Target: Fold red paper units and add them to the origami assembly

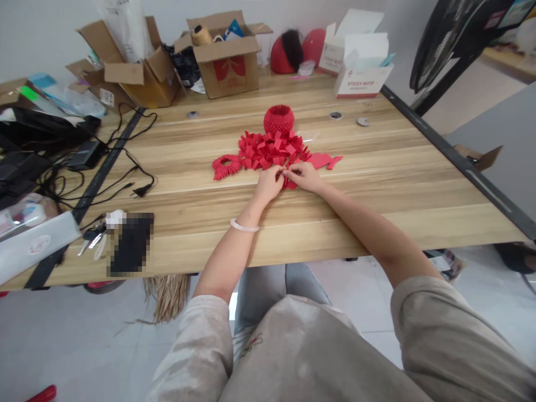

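My left hand (269, 183), with a pale bangle (245, 225) on its wrist, is closed in a pinch. Its fingertips meet those of my right hand (306, 176), which is also pinched. Between them is a small red paper piece (286, 180), mostly hidden by the fingers. Just beyond my hands lies a heap of folded red paper pieces (272, 148). A round red folded-paper vase shape (279, 119) stands behind the heap. To the left lies a red folded-paper ring (226, 166) with a pointed edge. Flat red paper (321, 161) lies right of the heap.
Cardboard boxes (229, 70) and white sticky-note boxes (362, 78) line the back of the wooden table (188, 195). Black cables (121, 151) and a plug sprawl at left, near keys (96, 234) and a blurred dark object (132, 245). A fan (435, 44) stands at right.
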A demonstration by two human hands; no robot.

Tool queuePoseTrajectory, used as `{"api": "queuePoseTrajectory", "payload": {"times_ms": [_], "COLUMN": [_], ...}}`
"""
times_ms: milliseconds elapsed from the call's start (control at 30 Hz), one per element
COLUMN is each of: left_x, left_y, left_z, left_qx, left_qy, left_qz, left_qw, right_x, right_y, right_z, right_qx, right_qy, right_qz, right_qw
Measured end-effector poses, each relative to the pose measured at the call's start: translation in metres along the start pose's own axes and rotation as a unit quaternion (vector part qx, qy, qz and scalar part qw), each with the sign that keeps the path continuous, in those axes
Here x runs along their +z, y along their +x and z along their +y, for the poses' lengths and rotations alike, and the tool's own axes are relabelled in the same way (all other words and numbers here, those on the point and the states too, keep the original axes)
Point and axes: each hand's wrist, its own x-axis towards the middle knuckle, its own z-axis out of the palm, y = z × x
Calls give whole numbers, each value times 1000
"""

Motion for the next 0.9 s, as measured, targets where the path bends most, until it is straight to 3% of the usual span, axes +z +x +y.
{"api": "queuePoseTrajectory", "payload": {"times_ms": [900], "left_x": [-1], "left_y": [0], "left_z": [1], "left_qx": [-3], "left_qy": [1], "left_qz": [-2], "left_qw": [1000], "right_x": [0], "right_y": [0], "right_z": [-1], "right_qx": [5], "right_qy": [-10], "right_qz": [2], "right_qw": [1000]}}
